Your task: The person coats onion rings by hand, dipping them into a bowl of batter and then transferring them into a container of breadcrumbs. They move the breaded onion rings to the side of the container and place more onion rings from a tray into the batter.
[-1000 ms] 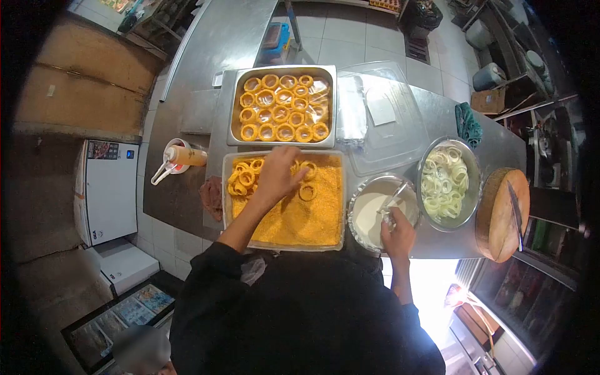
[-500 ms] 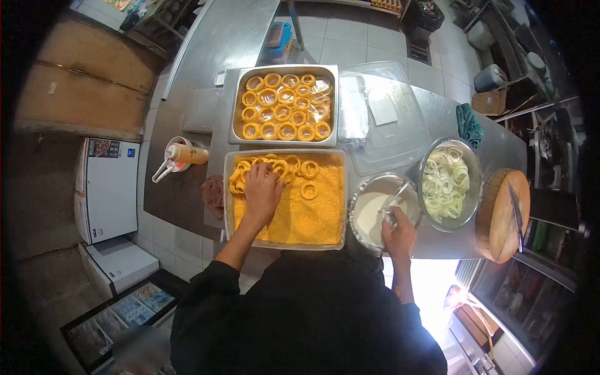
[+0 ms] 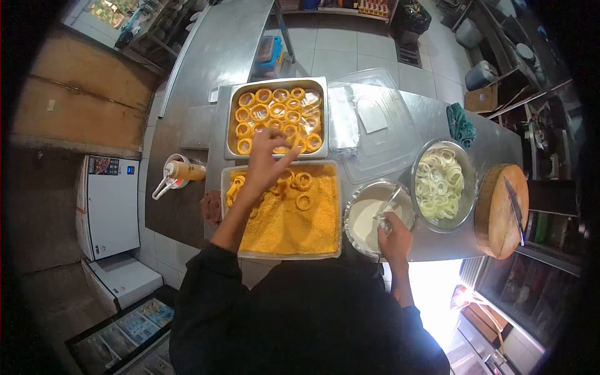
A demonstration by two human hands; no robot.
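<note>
My left hand [image 3: 270,156] is raised over the front edge of a metal tray [image 3: 232,100], its fingers pinched on a breaded onion ring [image 3: 292,136] that overlaps the rings behind. Rows of coated rings lie in that tray. Below my forearm, a plastic tub of yellow crumbs [image 3: 290,228] holds more rings [image 3: 303,201], several heaped at its left. At the batter bowl [image 3: 365,219], my right hand [image 3: 395,237] is closed on a slim metal utensil [image 3: 390,201], its fingertips smeared with batter. Beside it stands a metal bowl of sliced raw onion rings [image 3: 440,187].
A round chopping board [image 3: 497,212] with a knife [image 3: 514,206] sits at the right. Behind the bowls are a clear lid [image 3: 390,137] and a green cloth [image 3: 460,125]. To the left lie a brown cloth [image 3: 211,207] and a sauce bottle [image 3: 187,170] on a pan.
My left hand has lifted out of the crumb tub and moved forward to the metal tray. My right hand stays at the batter bowl. The whole view has shifted slightly.
</note>
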